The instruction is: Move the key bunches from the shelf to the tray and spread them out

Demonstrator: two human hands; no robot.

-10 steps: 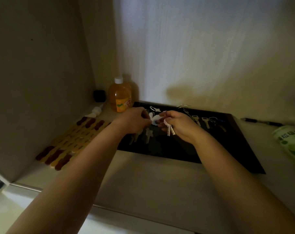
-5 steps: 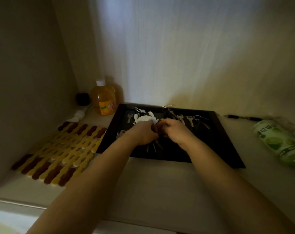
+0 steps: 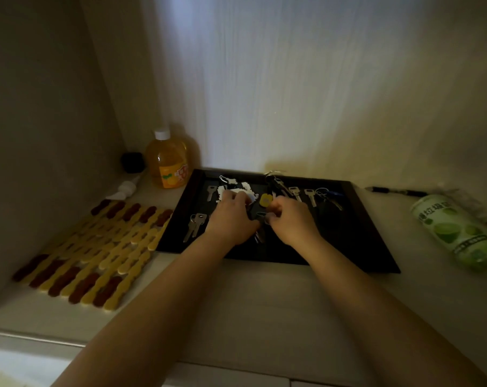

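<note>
on a pale shelf [image 3: 264,303] in a dim alcove with light walls, a black tray [image 3: 362,241] sits toward the back edge, key bunches [image 3: 300,192] strewn across it. the left hand [image 3: 231,219] and right hand [image 3: 292,219] rest at the tray's middle, fingers curled over keys; the grip itself cannot be told. near the back left corner stands an orange bottle [image 3: 168,163], a slatted mat [image 3: 97,252] along the left edge, a green can [image 3: 454,230] lying right.
</note>
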